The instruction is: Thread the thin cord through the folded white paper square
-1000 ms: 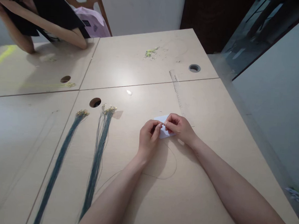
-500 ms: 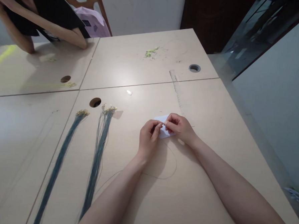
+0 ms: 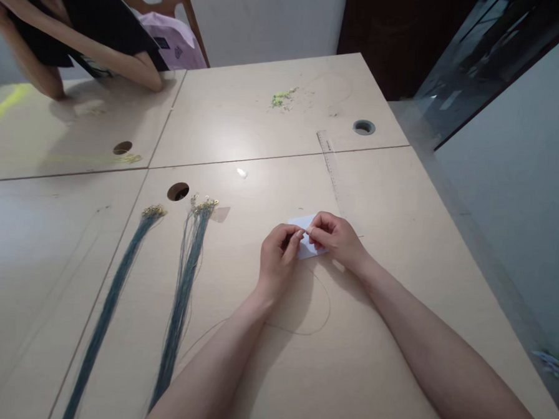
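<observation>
Above a small white card (image 3: 311, 249), my left hand (image 3: 279, 256) and my right hand (image 3: 337, 237) meet with fingertips almost touching. Each one pinches with thumb and forefinger at the end of a thin cord (image 3: 329, 306); the exact pinched point is too small to make out. From the hands the cord curves in a loop over the table and passes beneath my left forearm. Left of that arm lies a bundle of dark teal cords (image 3: 183, 298) with gold-coloured hooks at its top. A second teal bundle (image 3: 116, 295) lies further left.
A clear ruler (image 3: 329, 165) lies beyond my right hand. Yellow-green scraps (image 3: 283, 98) are scattered at the back of the table (image 3: 393, 365). Round holes (image 3: 178, 191) pierce the tabletop. Another person (image 3: 109, 57) leans on the table at the far left, near yellow cords (image 3: 130, 158).
</observation>
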The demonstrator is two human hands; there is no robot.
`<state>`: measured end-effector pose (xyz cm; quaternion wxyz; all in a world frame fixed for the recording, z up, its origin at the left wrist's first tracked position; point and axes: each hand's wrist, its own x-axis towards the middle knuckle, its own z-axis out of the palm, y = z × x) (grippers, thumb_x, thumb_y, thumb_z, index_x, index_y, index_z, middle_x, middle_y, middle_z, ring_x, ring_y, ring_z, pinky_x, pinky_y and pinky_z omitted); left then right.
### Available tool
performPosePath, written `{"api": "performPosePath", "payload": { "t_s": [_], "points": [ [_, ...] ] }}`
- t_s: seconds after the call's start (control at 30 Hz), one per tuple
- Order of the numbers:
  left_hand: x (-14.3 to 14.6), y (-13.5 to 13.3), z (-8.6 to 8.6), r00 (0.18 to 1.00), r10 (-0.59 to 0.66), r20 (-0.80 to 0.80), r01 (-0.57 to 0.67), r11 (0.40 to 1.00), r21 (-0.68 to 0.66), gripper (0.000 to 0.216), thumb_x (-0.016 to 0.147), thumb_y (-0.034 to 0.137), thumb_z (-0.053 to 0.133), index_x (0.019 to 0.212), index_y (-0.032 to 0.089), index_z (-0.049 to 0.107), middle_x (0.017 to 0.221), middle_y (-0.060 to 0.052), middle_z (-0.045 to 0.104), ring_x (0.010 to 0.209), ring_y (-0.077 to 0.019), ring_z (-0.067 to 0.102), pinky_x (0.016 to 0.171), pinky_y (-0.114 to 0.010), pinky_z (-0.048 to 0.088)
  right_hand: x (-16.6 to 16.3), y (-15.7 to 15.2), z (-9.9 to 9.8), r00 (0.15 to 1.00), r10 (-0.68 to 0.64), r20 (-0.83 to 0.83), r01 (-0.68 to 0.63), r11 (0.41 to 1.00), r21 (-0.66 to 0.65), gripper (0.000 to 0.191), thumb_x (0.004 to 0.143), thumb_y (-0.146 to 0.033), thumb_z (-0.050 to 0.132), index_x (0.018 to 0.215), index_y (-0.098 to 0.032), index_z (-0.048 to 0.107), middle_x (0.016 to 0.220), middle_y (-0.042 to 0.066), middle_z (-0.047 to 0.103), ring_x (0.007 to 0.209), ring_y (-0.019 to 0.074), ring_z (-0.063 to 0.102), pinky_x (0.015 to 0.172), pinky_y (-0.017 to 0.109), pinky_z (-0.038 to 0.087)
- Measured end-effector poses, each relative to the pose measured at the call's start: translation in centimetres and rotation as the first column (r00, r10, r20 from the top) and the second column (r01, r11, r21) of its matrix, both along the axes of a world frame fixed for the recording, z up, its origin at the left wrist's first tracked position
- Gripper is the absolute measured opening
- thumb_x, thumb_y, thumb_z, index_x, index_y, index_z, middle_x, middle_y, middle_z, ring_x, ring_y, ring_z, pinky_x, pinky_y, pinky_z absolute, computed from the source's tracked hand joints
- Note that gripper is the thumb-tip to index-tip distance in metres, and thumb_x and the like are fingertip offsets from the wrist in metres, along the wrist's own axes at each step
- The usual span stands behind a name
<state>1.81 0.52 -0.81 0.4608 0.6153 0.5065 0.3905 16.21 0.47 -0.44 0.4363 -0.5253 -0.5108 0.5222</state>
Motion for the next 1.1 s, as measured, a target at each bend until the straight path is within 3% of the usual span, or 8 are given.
{"api": "performPosePath", "payload": {
  "t_s": [1.1],
  "points": [
    [0.01,-0.09,0.13,1.0,-0.018,-0.013,0.018,1.0,0.025,0.019,0.083,0.031,0.048,0.077,0.016,0.058,0.075,-0.003,0.058,0.069,-0.0124,0.051,0.062,-0.024,0.038,0.05,0.05,-0.21,1.0,0.003,-0.014,-0.002,1.0,0.003,0.01,0.072,-0.022,0.053,0.063,-0.019,0.049,0.058,-0.004,0.054,0.05,0.0086,0.05,0.049,0.022,0.038]
  ]
}}
